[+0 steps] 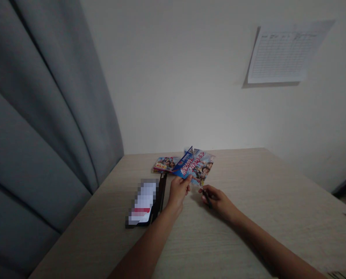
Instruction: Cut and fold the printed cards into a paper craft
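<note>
A colourful printed leaflet [192,166] in blue, white and red is held up over the table. My left hand [178,190] pinches its lower left edge between thumb and fingers. At the leaflet's lower right edge, my right hand [218,199] is closed around a pair of scissors [207,198] with dark handles. The blades point up at the leaflet and are hard to make out. A notch shows in the leaflet's top edge. Behind my left hand lies a small stack of similar leaflets [165,163], partly covered by the held one.
A phone [142,203] with a lit, blurred screen lies left of my left forearm, beside a dark strip-like object [163,186]. The pale wooden table [248,217] meets a white wall. A grey curtain [53,116] hangs left; a printed sheet [281,56] is on the wall.
</note>
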Tool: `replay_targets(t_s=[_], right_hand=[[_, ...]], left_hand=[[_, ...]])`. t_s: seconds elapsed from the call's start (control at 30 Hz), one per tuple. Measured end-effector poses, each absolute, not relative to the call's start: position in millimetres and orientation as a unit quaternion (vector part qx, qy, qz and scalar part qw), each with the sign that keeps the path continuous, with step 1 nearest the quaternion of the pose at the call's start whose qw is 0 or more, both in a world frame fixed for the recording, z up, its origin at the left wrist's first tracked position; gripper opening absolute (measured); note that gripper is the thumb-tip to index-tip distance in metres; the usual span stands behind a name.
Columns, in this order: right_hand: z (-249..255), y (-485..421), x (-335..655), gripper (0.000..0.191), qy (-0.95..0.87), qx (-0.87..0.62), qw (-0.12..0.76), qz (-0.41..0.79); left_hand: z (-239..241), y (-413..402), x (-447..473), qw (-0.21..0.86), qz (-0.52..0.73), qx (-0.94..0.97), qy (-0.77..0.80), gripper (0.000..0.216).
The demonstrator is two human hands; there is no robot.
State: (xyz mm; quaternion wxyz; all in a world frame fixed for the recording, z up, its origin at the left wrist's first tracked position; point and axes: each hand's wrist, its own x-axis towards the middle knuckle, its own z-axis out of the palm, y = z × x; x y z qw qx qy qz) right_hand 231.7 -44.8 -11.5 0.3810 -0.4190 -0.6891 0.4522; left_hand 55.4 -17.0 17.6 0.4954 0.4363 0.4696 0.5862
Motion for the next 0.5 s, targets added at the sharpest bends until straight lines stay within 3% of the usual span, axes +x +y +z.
replay_targets(t_s=[0.5], right_hand=[[-11.4, -44.3, 231.9, 0.036, -0.674, -0.415, 0.374, 0.484]], left_hand=[[20.1, -19.2, 55.5, 0.518, 0.585, 0.421, 0.461, 0.051]])
